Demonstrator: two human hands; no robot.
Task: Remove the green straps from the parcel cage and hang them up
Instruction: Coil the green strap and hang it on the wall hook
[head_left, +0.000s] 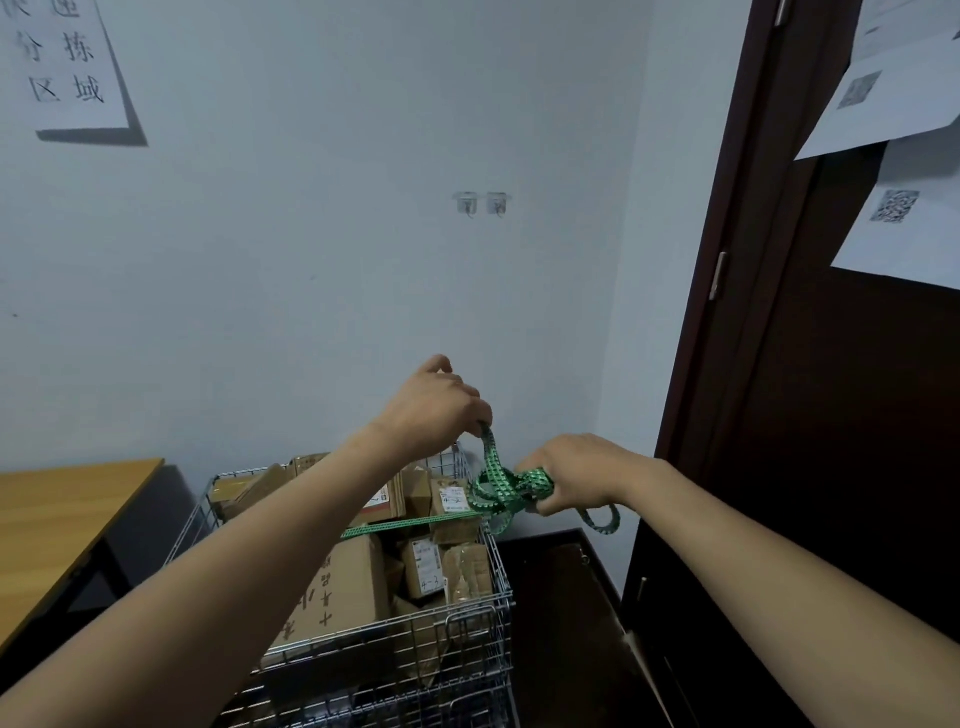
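A wire parcel cage (498, 587) stands below me, filled with cardboard parcels (337, 587). A green patterned strap (498, 483) is bunched in loops above the cage's far right corner. My right hand (571, 475) grips the bundle of loops, and a loose loop hangs below it. My left hand (436, 402) pinches one end of the strap and holds it up. Another length of green strap (410, 524) runs taut across the parcels toward the left. Two small wall hooks (482, 203) sit on the wall above, with nothing on them.
A wooden table (57, 514) stands left of the cage. A dark door and frame (753, 312) with pinned papers (904, 104) fill the right side. A low dark cabinet (566, 597) sits right of the cage. A paper sign (62, 67) hangs top left.
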